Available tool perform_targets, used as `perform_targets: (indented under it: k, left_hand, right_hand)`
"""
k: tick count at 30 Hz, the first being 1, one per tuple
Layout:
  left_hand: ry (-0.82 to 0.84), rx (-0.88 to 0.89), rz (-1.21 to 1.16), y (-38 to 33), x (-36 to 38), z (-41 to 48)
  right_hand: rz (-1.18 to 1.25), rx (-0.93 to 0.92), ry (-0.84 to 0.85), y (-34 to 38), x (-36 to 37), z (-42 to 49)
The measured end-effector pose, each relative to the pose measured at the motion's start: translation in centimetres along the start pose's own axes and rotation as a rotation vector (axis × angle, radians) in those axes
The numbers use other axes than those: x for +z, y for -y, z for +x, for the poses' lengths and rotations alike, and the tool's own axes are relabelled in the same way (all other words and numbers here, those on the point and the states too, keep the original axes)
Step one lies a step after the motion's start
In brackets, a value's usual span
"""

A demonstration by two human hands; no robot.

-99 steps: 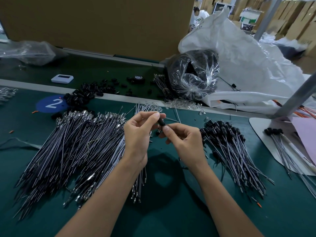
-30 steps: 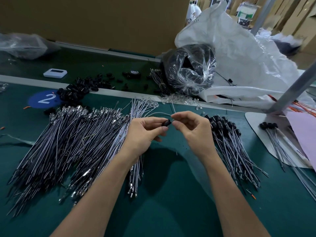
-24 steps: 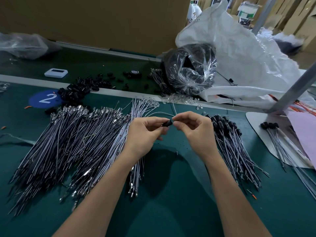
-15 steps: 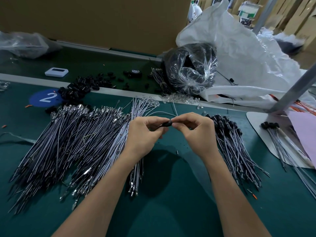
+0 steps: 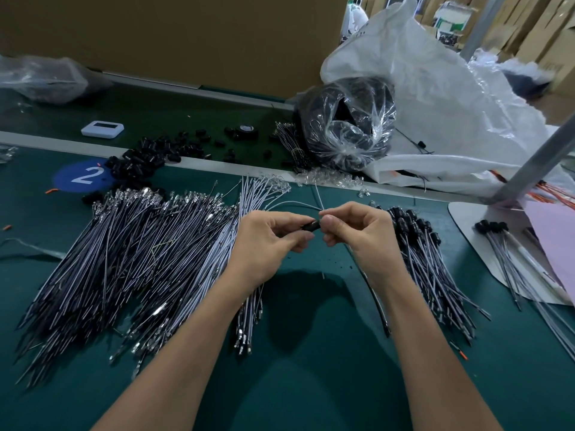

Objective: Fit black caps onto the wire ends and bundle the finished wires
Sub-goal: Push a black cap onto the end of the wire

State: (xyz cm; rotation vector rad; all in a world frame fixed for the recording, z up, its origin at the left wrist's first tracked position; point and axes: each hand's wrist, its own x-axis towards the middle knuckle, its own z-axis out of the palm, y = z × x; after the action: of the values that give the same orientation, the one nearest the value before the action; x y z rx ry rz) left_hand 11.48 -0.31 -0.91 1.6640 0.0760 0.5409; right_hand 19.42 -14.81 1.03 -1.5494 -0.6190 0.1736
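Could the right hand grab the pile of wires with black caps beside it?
Probably yes. The capped wires lie right beside the right hand with nothing between them. But its fingers are pinching a wire, so it would need to let go first.

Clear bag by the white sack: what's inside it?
The clear bag is packed with something black. Glare and folds in the plastic hide what the pieces are; loose caps lie left of it.

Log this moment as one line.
step: capping | left hand: pinches black cap | right hand: pinches wire at cap | capped wires: piled right
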Motion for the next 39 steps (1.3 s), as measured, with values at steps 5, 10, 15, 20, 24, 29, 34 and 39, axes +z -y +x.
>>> perform_targets:
  k: [5, 10, 15, 20, 24, 29, 34, 39]
  left_hand:
    - [-0.017, 0.034, 0.063, 0.1, 0.3, -0.2]
    - [-0.026, 0.072, 0.060, 0.0, 0.4, -0.3]
    - [-0.066, 0.072, 0.051, 0.0, 0.8, 0.1]
    - [-0.047, 0.076, 0.072, 0.3, 0.5, 0.2]
    - [-0.051, 0.092, 0.079, 0.5, 0.5, 0.2]
    - [-0.009, 0.096, 0.057, 0.6, 0.3, 0.1]
    - [0.028, 0.085, 0.004, 0.5, 0.0, 0.0]
    - [-0.021, 0.064, -0.077, 0.2, 0.1, 0.0]
  right_hand:
    - [0.011, 0.058, 0.014, -0.3, -0.1, 0.1]
    - [0.102, 0.131, 0.015, -0.4, 0.0, -0.1]
    - [0.122, 0.119, -0.049, -0.5, 0.1, 0.1]
    - [0.068, 0.100, -0.043, -0.6, 0.2, 0.2]
    - [0.052, 0.121, -0.011, -0.9, 0.2, 0.1]
    - [0.115, 0.162, 0.044, -1.1, 0.1, -0.1]
    - [0.210, 0.182, 0.101, -1.1, -0.1, -0.2]
    - [0.275, 0.121, 0.103, -0.8, 0.4, -0.2]
